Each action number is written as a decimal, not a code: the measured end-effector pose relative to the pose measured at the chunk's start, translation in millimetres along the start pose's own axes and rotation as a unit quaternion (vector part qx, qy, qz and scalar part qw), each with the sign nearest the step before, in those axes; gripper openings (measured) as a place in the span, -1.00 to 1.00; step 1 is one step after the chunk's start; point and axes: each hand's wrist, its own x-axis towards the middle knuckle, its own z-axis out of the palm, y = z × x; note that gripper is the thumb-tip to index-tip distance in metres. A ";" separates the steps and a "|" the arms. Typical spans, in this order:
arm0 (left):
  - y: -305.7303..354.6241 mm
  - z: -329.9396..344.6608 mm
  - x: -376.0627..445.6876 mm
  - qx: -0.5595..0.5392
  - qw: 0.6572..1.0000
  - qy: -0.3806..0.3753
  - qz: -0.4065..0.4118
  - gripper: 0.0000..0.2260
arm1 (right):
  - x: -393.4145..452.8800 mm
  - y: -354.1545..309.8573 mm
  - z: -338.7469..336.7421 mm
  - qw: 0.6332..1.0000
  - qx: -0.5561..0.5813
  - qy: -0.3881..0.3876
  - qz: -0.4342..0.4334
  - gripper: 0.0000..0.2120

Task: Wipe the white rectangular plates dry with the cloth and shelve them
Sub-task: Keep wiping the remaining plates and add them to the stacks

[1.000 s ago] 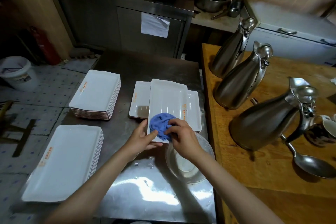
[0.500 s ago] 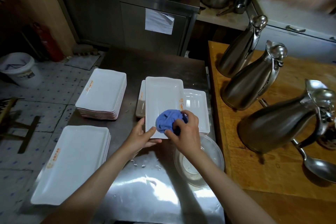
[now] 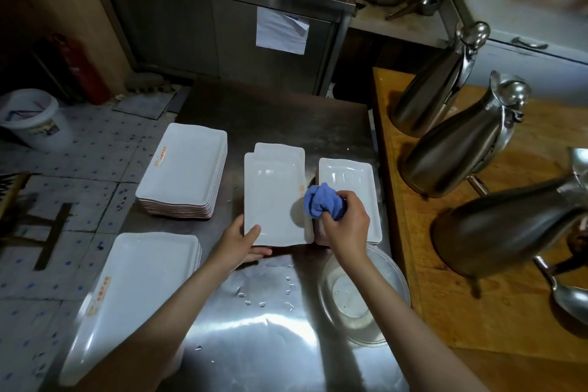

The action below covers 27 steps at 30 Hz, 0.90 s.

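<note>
Change: since a second ago the held plate (image 3: 273, 200) has swung left off the right stack (image 3: 348, 197), and the cloth (image 3: 323, 200) has gone from its near edge to its right rim.
Left hand (image 3: 241, 242): grips the plate's near left corner, thumb on top, fingers underneath.
Right hand (image 3: 345, 226): clenched round the bunched blue cloth, pressing it on the plate's right edge by the orange mark.
Plate: white, rectangular, held above another plate (image 3: 280, 149) whose far edge shows behind it.
Right stack: white plates just right of the held one, partly behind the right hand.
Far left stack (image 3: 184, 169): tall pile of plates on the steel bench (image 3: 270, 344).
Near left stack (image 3: 133, 296): plates at the bench's left edge.
Bowl (image 3: 362, 299): clear, under the right forearm, by the bench's right edge.
Droplets (image 3: 264, 293): on the bench, near the bowl.
Jugs (image 3: 458, 146): three steel ones on the wooden table (image 3: 445, 312) to the right.
</note>
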 end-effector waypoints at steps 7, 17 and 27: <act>-0.4 -17.2 31.6 0.034 0.999 0.008 -0.033 -0.82 | 6.0 8.4 3.0 0.999 -0.023 0.020 0.008 -0.71; 8.7 -16.5 61.3 0.108 0.993 0.042 -0.039 -0.85 | 6.5 13.8 11.9 1.000 -0.014 0.000 0.013 -0.71; 7.1 -16.3 71.0 0.247 0.953 0.149 0.091 -0.55 | 4.3 19.9 14.0 0.999 -0.029 -0.011 0.017 -0.71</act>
